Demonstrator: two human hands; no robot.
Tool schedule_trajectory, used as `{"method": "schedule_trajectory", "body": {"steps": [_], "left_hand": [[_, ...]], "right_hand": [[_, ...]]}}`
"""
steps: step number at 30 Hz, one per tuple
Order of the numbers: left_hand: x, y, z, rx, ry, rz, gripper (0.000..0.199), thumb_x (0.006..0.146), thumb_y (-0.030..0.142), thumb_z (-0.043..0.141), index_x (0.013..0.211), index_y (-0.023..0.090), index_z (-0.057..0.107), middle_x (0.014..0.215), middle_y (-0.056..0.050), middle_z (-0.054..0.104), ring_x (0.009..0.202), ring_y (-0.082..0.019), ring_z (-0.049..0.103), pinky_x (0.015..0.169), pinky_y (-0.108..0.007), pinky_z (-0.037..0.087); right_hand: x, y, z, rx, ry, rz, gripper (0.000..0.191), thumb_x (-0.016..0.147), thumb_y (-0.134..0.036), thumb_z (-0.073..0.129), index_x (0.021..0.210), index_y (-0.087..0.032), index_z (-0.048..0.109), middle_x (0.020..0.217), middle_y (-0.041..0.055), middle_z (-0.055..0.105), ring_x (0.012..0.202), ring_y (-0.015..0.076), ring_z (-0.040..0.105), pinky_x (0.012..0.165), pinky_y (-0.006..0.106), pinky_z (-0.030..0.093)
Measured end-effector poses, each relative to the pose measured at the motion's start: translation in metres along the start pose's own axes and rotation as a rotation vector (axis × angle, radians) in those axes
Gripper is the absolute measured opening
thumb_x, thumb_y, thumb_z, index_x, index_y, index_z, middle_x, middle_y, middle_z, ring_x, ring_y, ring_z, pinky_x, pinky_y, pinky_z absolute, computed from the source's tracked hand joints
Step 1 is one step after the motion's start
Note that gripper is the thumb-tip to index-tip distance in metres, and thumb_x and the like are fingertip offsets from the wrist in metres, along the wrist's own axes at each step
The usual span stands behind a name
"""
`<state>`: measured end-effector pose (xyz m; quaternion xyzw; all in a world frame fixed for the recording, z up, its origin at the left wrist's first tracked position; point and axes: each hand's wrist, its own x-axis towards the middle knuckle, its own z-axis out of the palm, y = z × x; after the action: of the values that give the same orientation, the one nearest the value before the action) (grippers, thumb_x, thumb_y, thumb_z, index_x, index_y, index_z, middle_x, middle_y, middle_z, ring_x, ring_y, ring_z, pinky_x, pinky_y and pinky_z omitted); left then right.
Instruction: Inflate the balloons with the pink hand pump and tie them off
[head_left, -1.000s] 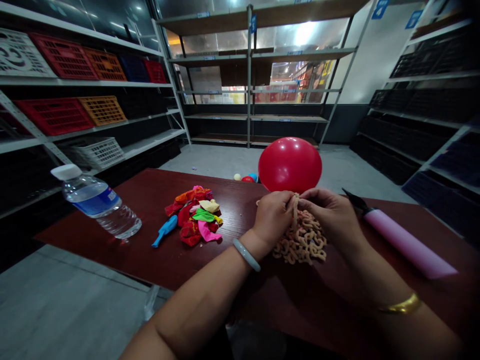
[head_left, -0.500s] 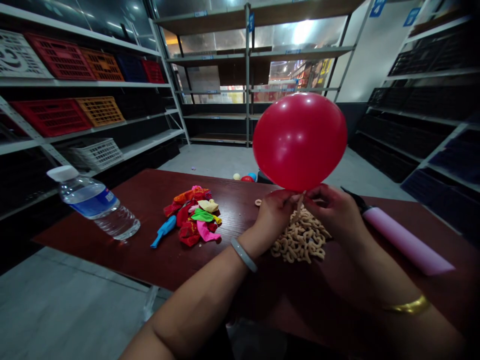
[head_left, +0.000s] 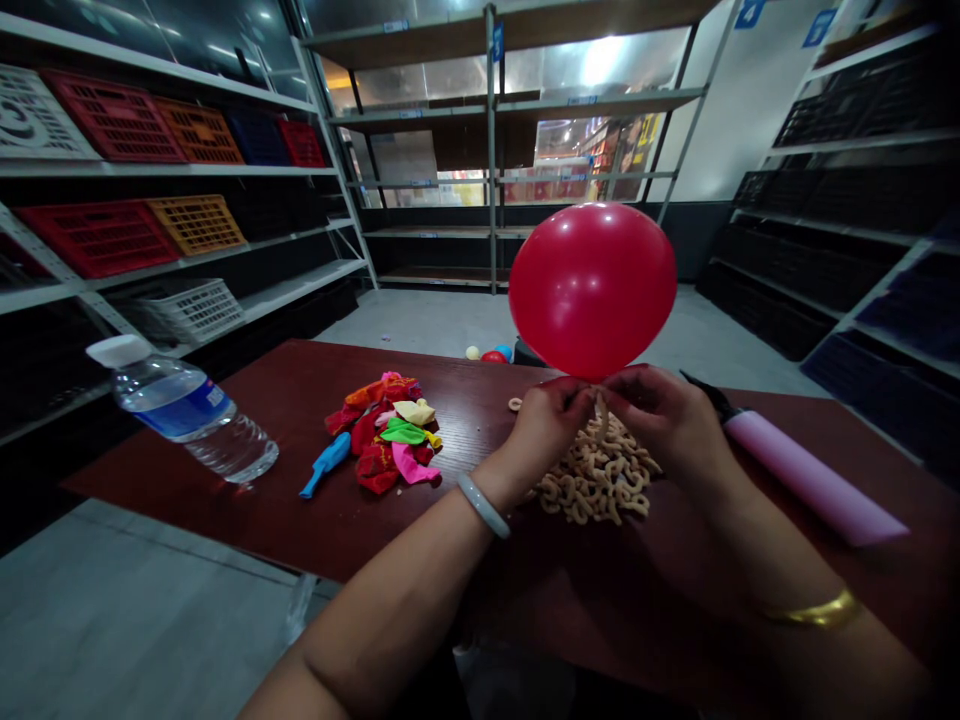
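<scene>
An inflated red balloon stands up above both hands, its neck hidden among the fingers. My left hand pinches at the balloon's base from the left. On the other side, my right hand grips at the same spot with closed fingers. A thin tan rubber band hangs down between the hands. Below them lies a pile of small tan rubber rings, partly covered by my wrists.
On the dark red table lie several limp coloured balloons. A water bottle stands at the left, and a pink balloon pump lies at the right. Shelves with crates line the left; more balloons show beyond the table.
The red balloon looks slightly lower and a little farther left. Both hands have shifted slightly at its neck and are still closed there.
</scene>
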<state>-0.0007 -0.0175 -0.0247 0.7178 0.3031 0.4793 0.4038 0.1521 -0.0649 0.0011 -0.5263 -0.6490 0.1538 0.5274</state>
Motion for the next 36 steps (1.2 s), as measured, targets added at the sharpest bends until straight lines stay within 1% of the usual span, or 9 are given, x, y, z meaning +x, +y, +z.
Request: {"method": "schedule_trajectory", "body": {"steps": [3,6,10,13,18,24,30,33,36], "left_hand": [[0.001,-0.001,-0.001,-0.006,-0.012,-0.023,0.026,0.091,0.032,0.054,0.079,0.014,0.068,0.070,-0.002,0.066,0.064,-0.012,0.056,0.062,-0.023,0.042],[0.000,-0.002,-0.001,0.057,-0.049,-0.037,0.025,0.091,0.031,0.054,0.079,0.014,0.068,0.068,-0.002,0.065,0.063,-0.012,0.055,0.062,-0.024,0.042],[0.000,-0.001,0.000,0.031,-0.082,-0.056,0.028,0.091,0.032,0.054,0.076,0.014,0.068,0.065,-0.001,0.062,0.061,-0.012,0.053,0.062,-0.024,0.041],[0.000,0.000,0.000,-0.039,-0.110,-0.084,0.025,0.090,0.031,0.057,0.081,0.013,0.071,0.065,-0.001,0.062,0.061,-0.011,0.052,0.062,-0.024,0.042],[0.003,-0.001,-0.002,-0.028,-0.077,-0.084,0.022,0.088,0.027,0.058,0.083,0.012,0.073,0.068,-0.002,0.065,0.063,-0.012,0.054,0.062,-0.023,0.042],[0.002,-0.006,-0.002,-0.088,-0.047,-0.078,0.027,0.089,0.034,0.056,0.083,0.012,0.071,0.069,-0.002,0.064,0.064,-0.011,0.052,0.062,-0.023,0.041],[0.001,-0.009,0.000,-0.178,-0.043,-0.103,0.027,0.087,0.036,0.058,0.080,0.013,0.071,0.068,0.000,0.062,0.063,-0.011,0.052,0.063,-0.024,0.042],[0.001,-0.010,0.001,-0.143,-0.028,-0.115,0.025,0.086,0.034,0.059,0.077,0.013,0.069,0.066,0.000,0.062,0.062,-0.011,0.051,0.062,-0.023,0.041],[0.001,-0.010,0.002,-0.108,-0.008,-0.133,0.026,0.087,0.035,0.059,0.078,0.013,0.070,0.067,-0.001,0.063,0.062,-0.011,0.052,0.062,-0.024,0.042]], "right_hand": [[0.003,0.002,-0.001,0.115,-0.073,0.110,0.024,0.075,-0.040,0.074,0.088,-0.021,0.070,0.082,0.0043,0.072,0.073,0.0183,0.065,0.069,0.032,0.051],[0.005,0.006,-0.002,0.145,-0.110,0.179,0.025,0.071,-0.041,0.075,0.085,-0.020,0.069,0.080,0.0040,0.071,0.072,0.0182,0.065,0.069,0.032,0.050],[0.006,0.010,-0.003,0.132,-0.104,0.216,0.023,0.069,-0.040,0.074,0.079,-0.020,0.067,0.073,0.0028,0.068,0.065,0.0165,0.060,0.061,0.030,0.047],[0.005,0.008,-0.001,0.151,-0.065,0.245,0.022,0.067,-0.038,0.074,0.077,-0.021,0.066,0.074,0.0030,0.069,0.066,0.0167,0.060,0.062,0.030,0.048],[0.003,0.003,0.003,0.328,-0.077,0.333,0.029,0.065,-0.043,0.079,0.078,-0.022,0.065,0.075,0.0029,0.069,0.068,0.0181,0.062,0.065,0.033,0.050],[0.004,0.006,0.003,0.228,-0.103,0.139,0.023,0.075,-0.045,0.073,0.079,-0.023,0.069,0.077,0.0023,0.068,0.074,0.0177,0.061,0.072,0.033,0.049],[0.003,0.005,0.007,0.386,-0.089,0.116,0.027,0.069,-0.039,0.081,0.082,-0.024,0.063,0.080,-0.0008,0.065,0.074,0.0159,0.061,0.072,0.031,0.050],[0.001,0.006,0.005,0.225,-0.085,0.071,0.023,0.073,-0.038,0.078,0.088,-0.023,0.069,0.085,0.0022,0.069,0.078,0.0179,0.063,0.074,0.033,0.050],[0.001,0.006,0.002,0.038,-0.052,-0.034,0.016,0.079,-0.038,0.073,0.082,-0.023,0.071,0.083,0.0036,0.069,0.077,0.0187,0.063,0.072,0.034,0.049]]}}
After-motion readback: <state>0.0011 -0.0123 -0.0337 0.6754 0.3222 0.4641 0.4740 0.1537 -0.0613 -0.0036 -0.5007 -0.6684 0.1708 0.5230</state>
